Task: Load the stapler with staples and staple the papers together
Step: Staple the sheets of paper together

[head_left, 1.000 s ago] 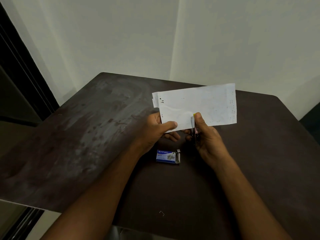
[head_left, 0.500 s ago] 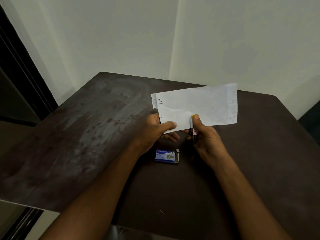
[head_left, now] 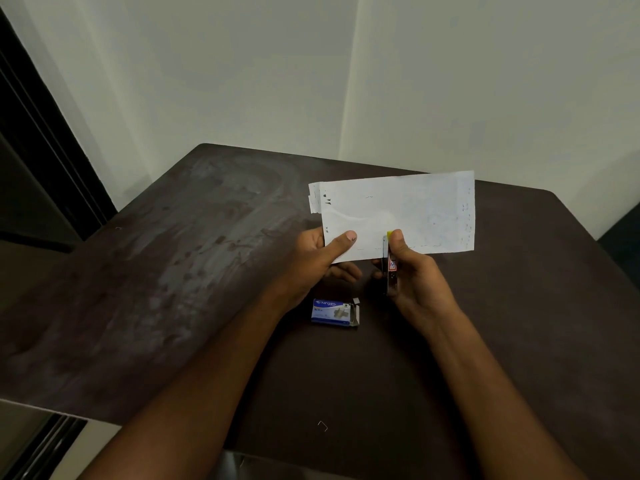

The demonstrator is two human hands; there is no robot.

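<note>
A small stack of white papers (head_left: 408, 209) is held up above the dark table (head_left: 173, 271). My left hand (head_left: 315, 258) pinches their lower left corner, thumb on top. My right hand (head_left: 415, 275) grips a small dark stapler (head_left: 390, 268) with a yellow tip, its jaws over the papers' bottom edge near the middle. Several small staple marks show along the papers' left and right edges. A blue staple box (head_left: 334, 312) lies on the table below my hands, its end flap open.
A loose bent staple (head_left: 322, 425) lies near the table's front edge. The table stands in a corner between pale walls. A dark door frame (head_left: 45, 150) runs along the left. The table's right rear corner is close to the papers.
The papers and both hands have barely shifted, drifting slightly left and up. The stapler stays at the papers' bottom edge.
</note>
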